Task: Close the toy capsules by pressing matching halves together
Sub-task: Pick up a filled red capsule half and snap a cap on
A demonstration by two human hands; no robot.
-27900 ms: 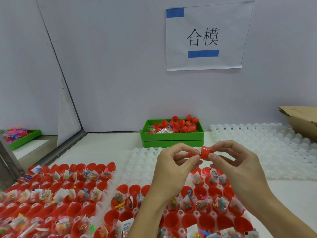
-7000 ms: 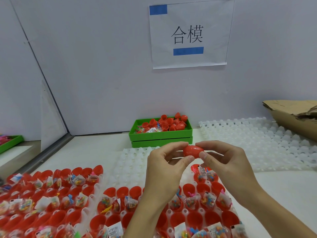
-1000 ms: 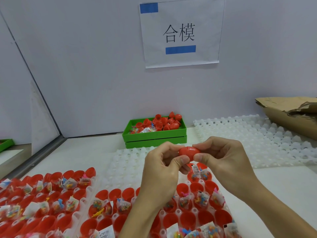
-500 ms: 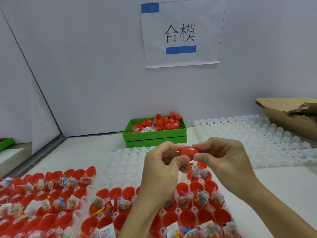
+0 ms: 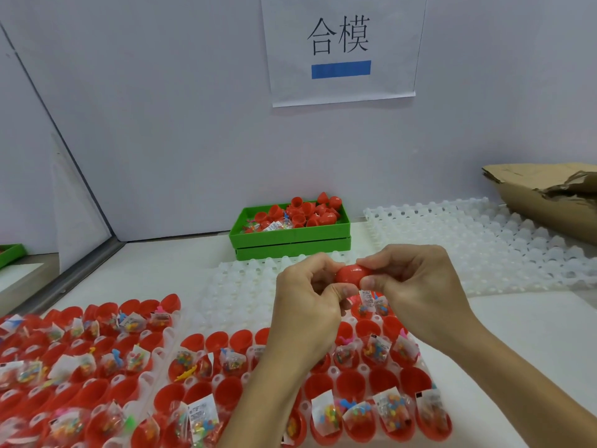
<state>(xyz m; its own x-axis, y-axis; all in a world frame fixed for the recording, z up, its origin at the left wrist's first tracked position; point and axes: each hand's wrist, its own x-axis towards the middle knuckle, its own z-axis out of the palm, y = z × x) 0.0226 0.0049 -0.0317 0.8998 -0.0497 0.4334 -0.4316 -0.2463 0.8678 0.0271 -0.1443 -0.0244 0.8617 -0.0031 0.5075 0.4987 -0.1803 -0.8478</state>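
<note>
- Far left: a green tray edge [image 5: 11, 253] past a grey partition panel [image 5: 48, 130].
- Low left on the white tabletop [image 5: 161, 270]: white holder trays [image 5: 168, 334] packed with open red capsule halves [image 5: 223, 339], many stuffed with bagged toys [image 5: 198, 418].
- Centre: left hand [image 5: 307, 305] pinched on one end of a closed red capsule [image 5: 352, 274], held up over the trays.
- Behind, by the pale wall: a green bin [image 5: 290, 240] heaped with loose red halves; above, a paper sign [image 5: 339, 50] with black characters and a blue bar.
- Right hand [image 5: 416, 282] gripping the capsule's other end.
- Further right: empty white cell trays [image 5: 484, 240], then torn cardboard [image 5: 549, 189].
</note>
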